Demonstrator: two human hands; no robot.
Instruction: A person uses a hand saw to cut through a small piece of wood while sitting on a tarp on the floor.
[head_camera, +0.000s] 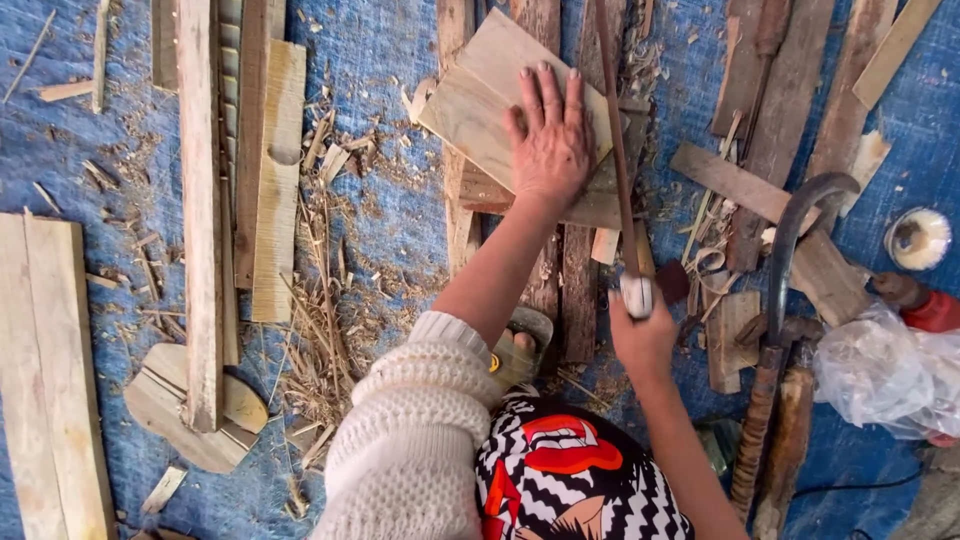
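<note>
Long planks (200, 200) lie parked at the left on the blue tarp (400, 220), out of the way. Left hand (548, 140) spreads flat on the pale board (480, 95), pinning it steady. Right hand (642, 335) grips the saw (618, 150) handle, blade running alongside that board's edge.

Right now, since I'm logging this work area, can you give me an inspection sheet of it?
Surface: blue tarp strewn with shavings and wood chips.
Job's things: pale flat board lying on darker planks; thin saw blade running beside it.
Clutter: long planks at left, a rounded wood piece, a curved metal tool with wooden handle, a clear plastic bag, a small white pot.
Grippers: left hand flat on the board, fingers spread; right hand closed on the saw's white handle.
Cables: a dark cord at lower right.
Surroundings: nothing seen beyond the tarp.
</note>
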